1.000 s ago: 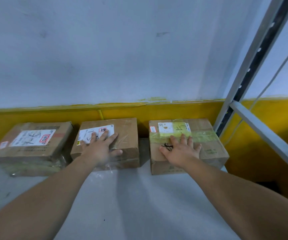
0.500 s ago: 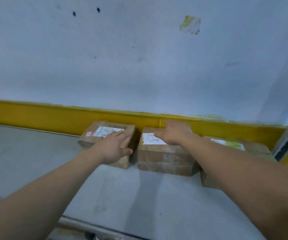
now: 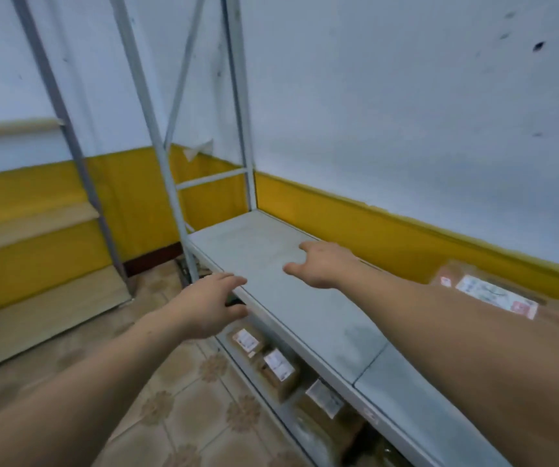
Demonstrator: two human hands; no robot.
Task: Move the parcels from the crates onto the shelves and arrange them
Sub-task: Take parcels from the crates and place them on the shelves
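Parcels (image 3: 276, 365) stand in a row under the grey shelf (image 3: 305, 318), and one more parcel (image 3: 493, 293) sits on it at the right, pushed back to the yellow-banded wall (image 3: 372, 230), I judge to keep the front free. My left grip (image 3: 209, 306) and right grip (image 3: 321, 264) are empty, fingers loosely spread, over the shelf's bare end.

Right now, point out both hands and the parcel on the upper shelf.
left hand (image 3: 209, 306): head view, back of the hand.
right hand (image 3: 326, 264): head view, back of the hand.
parcel on the upper shelf (image 3: 495, 294): head view, its white label.
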